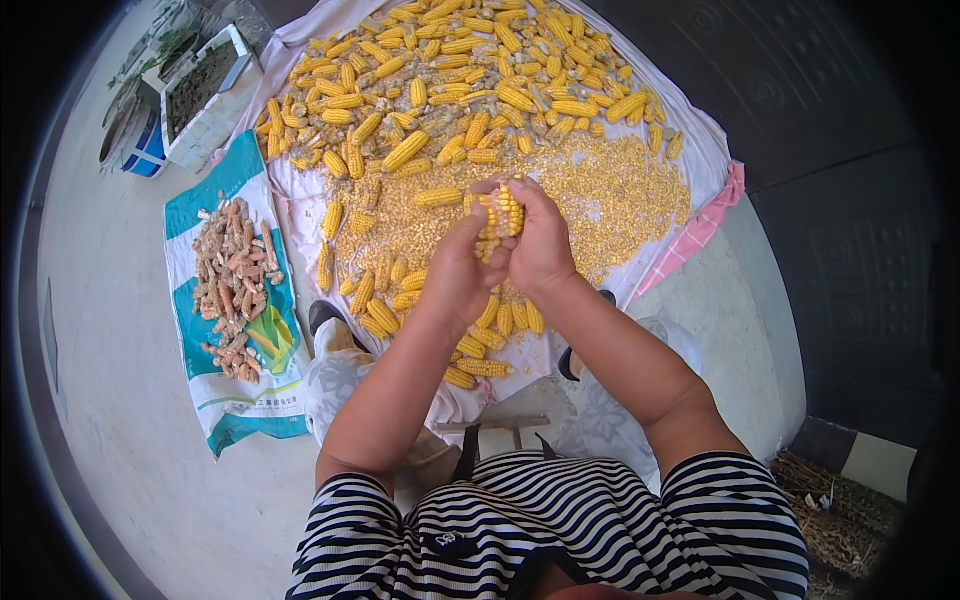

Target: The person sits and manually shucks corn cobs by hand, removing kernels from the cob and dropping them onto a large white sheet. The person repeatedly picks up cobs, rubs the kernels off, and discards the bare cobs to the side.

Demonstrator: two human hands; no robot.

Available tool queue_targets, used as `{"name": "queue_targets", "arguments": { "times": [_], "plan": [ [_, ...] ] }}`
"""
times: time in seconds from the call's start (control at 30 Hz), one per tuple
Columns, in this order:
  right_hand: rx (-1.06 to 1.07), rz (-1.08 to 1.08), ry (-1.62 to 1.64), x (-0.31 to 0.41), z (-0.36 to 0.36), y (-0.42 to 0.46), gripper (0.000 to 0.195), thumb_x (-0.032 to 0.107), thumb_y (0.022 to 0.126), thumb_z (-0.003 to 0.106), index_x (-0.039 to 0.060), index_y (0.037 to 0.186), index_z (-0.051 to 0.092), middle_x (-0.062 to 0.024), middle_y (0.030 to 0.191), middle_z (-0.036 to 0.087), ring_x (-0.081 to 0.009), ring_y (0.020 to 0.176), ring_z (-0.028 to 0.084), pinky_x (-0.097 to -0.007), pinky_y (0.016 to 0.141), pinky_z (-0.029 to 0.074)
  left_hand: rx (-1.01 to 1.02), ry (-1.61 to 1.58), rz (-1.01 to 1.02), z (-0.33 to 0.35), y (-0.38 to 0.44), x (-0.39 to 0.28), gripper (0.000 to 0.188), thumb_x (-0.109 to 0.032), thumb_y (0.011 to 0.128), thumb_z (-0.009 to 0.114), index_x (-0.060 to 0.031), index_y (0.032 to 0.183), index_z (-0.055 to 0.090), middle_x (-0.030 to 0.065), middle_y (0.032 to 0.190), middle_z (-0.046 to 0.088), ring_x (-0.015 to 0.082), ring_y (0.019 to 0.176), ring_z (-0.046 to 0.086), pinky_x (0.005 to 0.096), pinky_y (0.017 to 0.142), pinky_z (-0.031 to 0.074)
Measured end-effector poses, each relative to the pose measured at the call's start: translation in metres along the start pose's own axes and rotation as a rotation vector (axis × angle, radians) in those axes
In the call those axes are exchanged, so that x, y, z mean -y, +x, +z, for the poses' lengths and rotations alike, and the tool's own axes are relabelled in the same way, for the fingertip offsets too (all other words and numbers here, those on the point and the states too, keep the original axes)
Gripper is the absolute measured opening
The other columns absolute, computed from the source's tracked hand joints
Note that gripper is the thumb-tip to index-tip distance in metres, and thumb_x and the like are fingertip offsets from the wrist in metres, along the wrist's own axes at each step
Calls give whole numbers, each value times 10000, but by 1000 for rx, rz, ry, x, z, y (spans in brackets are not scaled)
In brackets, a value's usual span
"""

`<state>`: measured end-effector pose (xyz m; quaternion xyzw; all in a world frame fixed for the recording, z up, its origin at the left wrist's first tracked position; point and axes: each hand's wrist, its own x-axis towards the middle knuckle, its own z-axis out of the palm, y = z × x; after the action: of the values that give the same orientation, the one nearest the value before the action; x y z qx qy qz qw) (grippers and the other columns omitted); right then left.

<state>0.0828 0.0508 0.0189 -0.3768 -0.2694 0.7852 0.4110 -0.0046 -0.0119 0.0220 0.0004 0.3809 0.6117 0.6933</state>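
Note:
Both hands meet in front of me over a pale cloth (694, 142). My left hand (466, 251) is closed around yellow corn with kernels on it. My right hand (541, 240) grips a partly shelled corn cob (501, 210), its bare pinkish part facing up between the thumbs. Whether the hands hold one cob or two pieces cannot be told. Loose corn kernels (615, 195) lie spread beneath and beside the hands. Beyond them is a large heap of husked corn ears (465, 64). More corn ears (382, 315) lie on the cloth near my feet.
On the left, stripped corn cobs (232, 277) are piled on a teal and white woven sack (217, 180). A white foam planter with soil (202, 90) and a bucket (142, 142) stand at the upper left. Dark panels (840, 225) rise on the right, with dried stalks (832, 517) below.

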Motion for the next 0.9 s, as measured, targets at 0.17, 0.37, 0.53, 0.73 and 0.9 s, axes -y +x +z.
{"name": "queue_targets", "arguments": {
  "times": [0.17, 0.37, 0.53, 0.73, 0.9],
  "plan": [
    [-16, -55, -61, 4, 3, -3, 264, 299, 962, 452, 73, 1064, 543, -71, 986, 614, -136, 559, 565, -226, 318, 436, 143, 66, 45, -9, 5, 3, 330, -289, 969, 596, -100, 1235, 545, -9, 970, 576, 74, 721, 549, 164, 466, 324],
    [-41, -128, -127, 1, 6, -13, 253, 281, 964, 456, 62, 1054, 546, -74, 1005, 595, -134, 788, 580, -244, 504, 467, 195, 105, 45, -5, 3, 1, 408, -270, 950, 636, -113, 1306, 511, -41, 868, 517, 29, 607, 446, 140, 428, 286],
    [-61, -134, -113, -1, 5, -15, 258, 250, 968, 435, 51, 1064, 569, -79, 997, 612, -150, 900, 579, -295, 800, 496, 209, 130, 19, -5, 3, 0, 449, -241, 939, 653, -113, 1334, 482, -51, 849, 505, 15, 575, 405, 137, 425, 288],
    [-44, -180, -236, -7, -1, -12, 257, 244, 967, 435, 44, 1057, 570, -87, 993, 617, -166, 917, 590, -309, 806, 494, 146, 230, 66, -3, 5, 8, 349, -211, 941, 646, -104, 1251, 526, -41, 845, 533, 7, 557, 397, 152, 431, 283],
    [-140, -54, -9, 7, 3, -2, 236, 232, 971, 476, 32, 1026, 588, -96, 986, 627, -182, 908, 602, -316, 831, 484, 88, 35, -24, -7, 17, 2, 239, -207, 964, 571, -59, 1151, 559, 6, 871, 566, 74, 657, 493, 199, 538, 394]
  ]
}}
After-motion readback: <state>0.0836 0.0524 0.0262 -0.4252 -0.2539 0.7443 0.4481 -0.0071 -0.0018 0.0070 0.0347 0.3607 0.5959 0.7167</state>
